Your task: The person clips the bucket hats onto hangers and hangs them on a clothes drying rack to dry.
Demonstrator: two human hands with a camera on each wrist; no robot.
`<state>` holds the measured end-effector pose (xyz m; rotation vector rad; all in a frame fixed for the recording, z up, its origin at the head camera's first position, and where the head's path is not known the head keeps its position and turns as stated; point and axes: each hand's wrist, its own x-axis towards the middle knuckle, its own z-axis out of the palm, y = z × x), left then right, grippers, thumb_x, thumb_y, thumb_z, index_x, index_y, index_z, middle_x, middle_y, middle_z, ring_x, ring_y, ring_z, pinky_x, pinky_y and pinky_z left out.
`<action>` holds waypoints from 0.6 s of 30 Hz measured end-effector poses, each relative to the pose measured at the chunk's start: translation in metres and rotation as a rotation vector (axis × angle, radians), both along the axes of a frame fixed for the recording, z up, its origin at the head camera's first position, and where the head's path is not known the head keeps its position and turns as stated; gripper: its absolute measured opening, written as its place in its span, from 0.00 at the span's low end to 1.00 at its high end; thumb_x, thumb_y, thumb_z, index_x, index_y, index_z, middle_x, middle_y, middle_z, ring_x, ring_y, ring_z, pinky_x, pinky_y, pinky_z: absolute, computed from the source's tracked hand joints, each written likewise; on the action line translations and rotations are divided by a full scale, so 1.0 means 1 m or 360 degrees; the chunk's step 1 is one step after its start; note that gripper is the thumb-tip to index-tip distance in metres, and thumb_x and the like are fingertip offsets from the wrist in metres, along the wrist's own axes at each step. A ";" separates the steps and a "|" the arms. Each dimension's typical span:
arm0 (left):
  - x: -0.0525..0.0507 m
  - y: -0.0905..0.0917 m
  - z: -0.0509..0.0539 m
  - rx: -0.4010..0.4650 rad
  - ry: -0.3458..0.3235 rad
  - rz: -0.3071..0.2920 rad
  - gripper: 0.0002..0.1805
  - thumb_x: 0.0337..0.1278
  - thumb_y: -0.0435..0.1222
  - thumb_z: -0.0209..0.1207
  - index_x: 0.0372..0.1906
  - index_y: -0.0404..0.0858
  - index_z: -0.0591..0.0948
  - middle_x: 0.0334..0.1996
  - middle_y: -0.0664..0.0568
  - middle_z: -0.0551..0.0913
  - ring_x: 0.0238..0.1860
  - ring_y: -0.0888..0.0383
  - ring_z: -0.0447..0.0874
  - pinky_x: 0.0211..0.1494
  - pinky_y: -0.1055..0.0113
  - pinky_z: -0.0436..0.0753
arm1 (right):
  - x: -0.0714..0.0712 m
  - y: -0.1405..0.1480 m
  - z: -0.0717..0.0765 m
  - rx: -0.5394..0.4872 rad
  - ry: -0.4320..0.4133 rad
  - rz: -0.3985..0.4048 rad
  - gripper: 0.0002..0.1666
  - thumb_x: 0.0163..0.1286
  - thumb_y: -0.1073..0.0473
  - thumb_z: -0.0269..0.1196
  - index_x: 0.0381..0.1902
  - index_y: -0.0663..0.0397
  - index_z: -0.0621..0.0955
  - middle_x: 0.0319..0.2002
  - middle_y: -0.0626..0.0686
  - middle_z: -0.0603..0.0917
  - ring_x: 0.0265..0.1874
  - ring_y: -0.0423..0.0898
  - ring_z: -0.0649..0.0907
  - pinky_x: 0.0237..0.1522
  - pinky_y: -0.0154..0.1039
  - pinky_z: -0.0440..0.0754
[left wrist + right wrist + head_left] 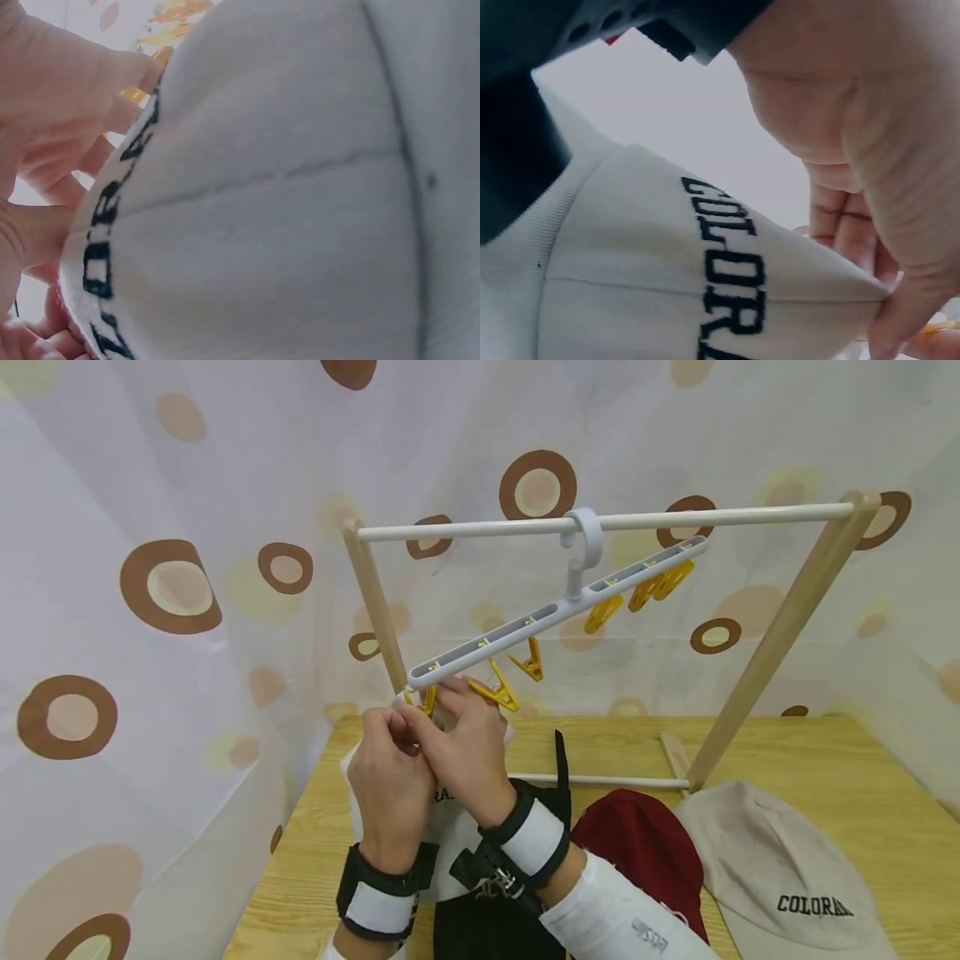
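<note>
A white cap [450, 831] with dark lettering hangs between both hands, under the near left end of a grey-white clip hanger [495, 639]. My left hand [392, 789] pinches the cap's fabric with curled fingers. Beside it my right hand [468, 752] pinches the peak of the crown, as the right wrist view shows of the white cap [630, 225]. A yellow clip [427, 700] at the hanger's end is right by the fingertips, partly hidden. Another yellow clip [495, 687] dangles against the back of the right fingers. Whether either clip grips the cap is hidden.
The hanger hooks over the white bar [720, 517] of a wooden-legged rack [783, 639]. Further yellow clips [603, 612] hang along it. On the wooden table [285, 877] lie a black cap [487, 931], a dark red cap [637, 843] and a beige cap [765, 852].
</note>
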<state>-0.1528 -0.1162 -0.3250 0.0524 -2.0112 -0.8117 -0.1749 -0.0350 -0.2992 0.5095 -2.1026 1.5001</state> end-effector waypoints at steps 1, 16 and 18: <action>-0.001 0.000 0.000 0.0008 -0.0011 0.0000 0.08 0.53 0.27 0.63 0.34 0.33 0.74 0.23 0.44 0.82 0.21 0.52 0.81 0.26 0.60 0.78 | 0.000 0.001 0.000 0.0031 -0.0015 -0.0008 0.16 0.61 0.55 0.68 0.46 0.55 0.88 0.53 0.50 0.86 0.53 0.48 0.83 0.51 0.50 0.75; -0.017 -0.012 -0.005 0.0081 -0.0100 -0.0009 0.11 0.52 0.32 0.69 0.34 0.32 0.78 0.24 0.44 0.82 0.24 0.53 0.80 0.30 0.65 0.73 | 0.019 0.037 -0.011 0.0156 -0.0247 0.0269 0.21 0.67 0.59 0.61 0.56 0.61 0.83 0.62 0.60 0.80 0.66 0.58 0.75 0.66 0.62 0.69; -0.019 -0.015 -0.004 0.0090 -0.0111 0.0013 0.11 0.52 0.33 0.69 0.34 0.32 0.78 0.25 0.44 0.82 0.24 0.52 0.80 0.30 0.65 0.72 | 0.023 0.043 -0.014 0.0178 -0.0266 0.0283 0.20 0.67 0.60 0.61 0.55 0.60 0.83 0.62 0.59 0.81 0.66 0.57 0.75 0.66 0.61 0.69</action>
